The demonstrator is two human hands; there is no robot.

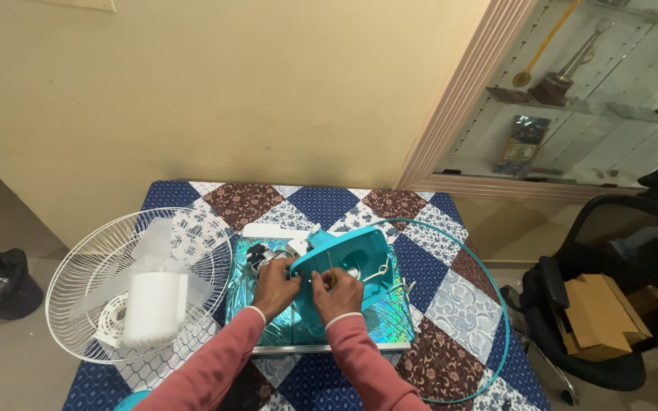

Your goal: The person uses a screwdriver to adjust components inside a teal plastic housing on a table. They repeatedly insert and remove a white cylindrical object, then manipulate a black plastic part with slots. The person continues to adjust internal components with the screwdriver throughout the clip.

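A turquoise plastic fan housing [344, 259] rests tilted on a shiny holographic sheet [390, 316] in the middle of a patchwork-covered table [451, 358]. My left hand [274, 285] grips the housing's left edge, beside the dark motor parts [257, 259]. My right hand [336, 293] pinches a small thin tool or screw against the housing's face; I cannot tell which. A white cord [381, 272] loops off the housing's right side. Both sleeves are pink.
A white wire fan guard [85, 304] holding translucent blades and a white cylinder [154, 304] overhangs the table's left edge. A turquoise ring [496, 304] lies at the right. A black office chair with a cardboard box [595, 316] stands right; a glass cabinet is behind.
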